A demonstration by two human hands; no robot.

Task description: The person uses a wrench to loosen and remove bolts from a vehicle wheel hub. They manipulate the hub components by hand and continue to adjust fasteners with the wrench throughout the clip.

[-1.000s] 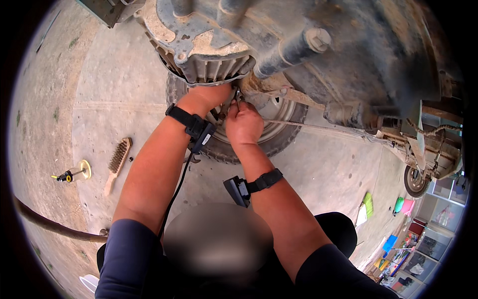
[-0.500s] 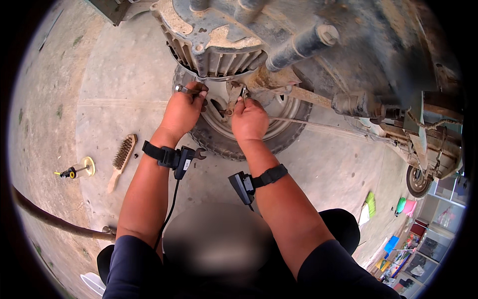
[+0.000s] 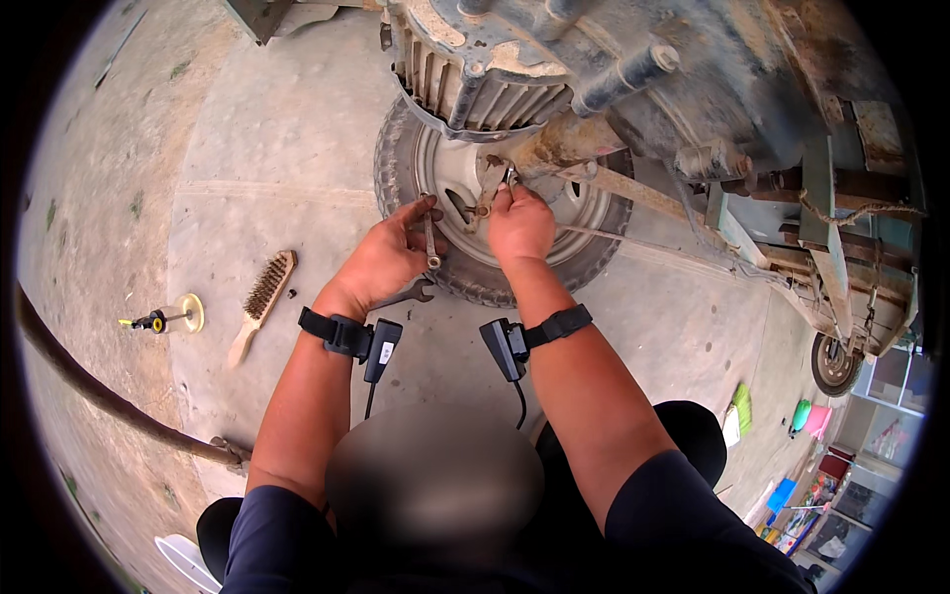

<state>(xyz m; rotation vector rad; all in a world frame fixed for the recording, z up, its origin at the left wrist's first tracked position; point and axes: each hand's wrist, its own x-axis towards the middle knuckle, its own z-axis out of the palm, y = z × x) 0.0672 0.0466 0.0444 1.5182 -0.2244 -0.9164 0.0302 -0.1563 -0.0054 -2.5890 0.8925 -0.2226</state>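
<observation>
My left hand (image 3: 384, 259) is closed on a small wrench (image 3: 429, 238), whose ring end points down toward me. It is in front of the left side of the tyre (image 3: 398, 148). My right hand (image 3: 522, 226) pinches a short shiny metal piece (image 3: 510, 176) against the rusty bracket (image 3: 489, 188) at the wheel's hub. The fingers cover most of that piece, so I cannot tell its kind. An open-end wrench (image 3: 418, 290) lies on the floor beside my left wrist, partly hidden by it. The wheel rim (image 3: 427, 158) surrounds the bracket.
Above the wheel hangs a dirty finned metal housing (image 3: 475, 94). A frame bar (image 3: 648, 201) runs off to the right. On the left floor are a wire brush (image 3: 265, 287), a small black part (image 3: 292, 293) and a yellow disc tool (image 3: 191, 313). A dark hose (image 3: 99, 396) curves behind.
The view has shifted, so the scene sits farther right. My left hand has come down from the housing's edge, turning its wrench from sideways to upright. My right hand stays at the bracket.
</observation>
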